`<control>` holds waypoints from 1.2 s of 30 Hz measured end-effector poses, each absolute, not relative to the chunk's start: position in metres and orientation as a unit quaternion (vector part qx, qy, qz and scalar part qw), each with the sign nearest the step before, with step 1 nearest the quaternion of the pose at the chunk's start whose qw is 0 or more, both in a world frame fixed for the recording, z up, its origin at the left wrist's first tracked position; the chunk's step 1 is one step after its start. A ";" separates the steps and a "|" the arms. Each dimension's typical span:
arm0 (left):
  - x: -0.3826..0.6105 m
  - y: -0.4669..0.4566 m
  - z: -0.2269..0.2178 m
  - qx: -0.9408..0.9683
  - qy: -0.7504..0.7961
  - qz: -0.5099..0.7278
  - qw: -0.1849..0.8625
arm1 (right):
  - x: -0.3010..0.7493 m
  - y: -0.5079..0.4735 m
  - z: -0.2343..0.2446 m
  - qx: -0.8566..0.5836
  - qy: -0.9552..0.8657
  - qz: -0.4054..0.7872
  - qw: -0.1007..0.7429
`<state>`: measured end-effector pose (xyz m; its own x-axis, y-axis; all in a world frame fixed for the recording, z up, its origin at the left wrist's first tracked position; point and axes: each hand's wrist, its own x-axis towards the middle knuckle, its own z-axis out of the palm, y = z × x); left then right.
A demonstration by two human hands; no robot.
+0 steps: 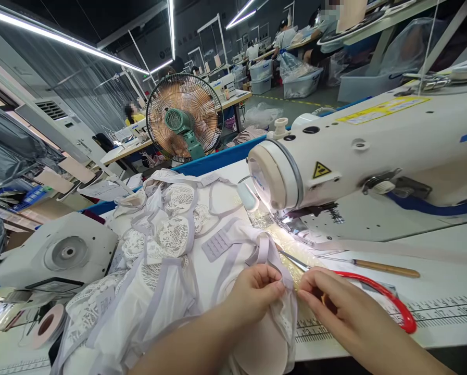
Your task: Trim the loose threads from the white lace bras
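At 5 o'clock of the view, over the near side of the white worktop (452, 281), the left hand (259, 286) is pinching the lilac edging of a white garment (276, 328). The right hand (335, 302) is resting just beside this edging, its fingertips meeting in a pinch; I cannot tell whether they are gripping fabric, a thread or nothing. Red-handled scissors (399, 304) are showing behind the right hand, and whether it is holding them I also cannot tell. Their blades are pointing to 10 o'clock, close to the edging, so in my judgement a careless push could be nicking the cloth. Other garments (174, 234) are lying heaped at 8 o'clock, and a quick pull could be tangling the straps. The held garment's long axis is running roughly from 5 to 11 o'clock; its band end, where the hook tape (216, 246) seems to be belonging, is pointing toward 11, with the sewing machine (354, 161) standing at 3 o'clock.
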<state>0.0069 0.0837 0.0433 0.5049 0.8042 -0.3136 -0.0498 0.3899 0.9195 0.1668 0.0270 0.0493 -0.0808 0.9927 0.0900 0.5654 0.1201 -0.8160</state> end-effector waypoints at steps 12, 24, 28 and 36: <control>0.006 0.084 0.044 0.468 0.408 0.298 0.725 | 0.168 0.034 0.046 -0.572 -0.681 0.297 0.348; 0.005 0.084 0.042 0.481 0.397 0.286 0.727 | 0.164 0.039 0.045 -0.545 -0.723 0.276 0.323; 0.006 0.083 0.047 0.495 0.395 0.277 0.722 | 0.163 0.040 0.048 -0.548 -0.706 0.313 0.320; 0.005 0.081 0.048 0.538 0.389 0.262 0.701 | 0.161 0.038 0.043 -0.539 -0.693 0.319 0.357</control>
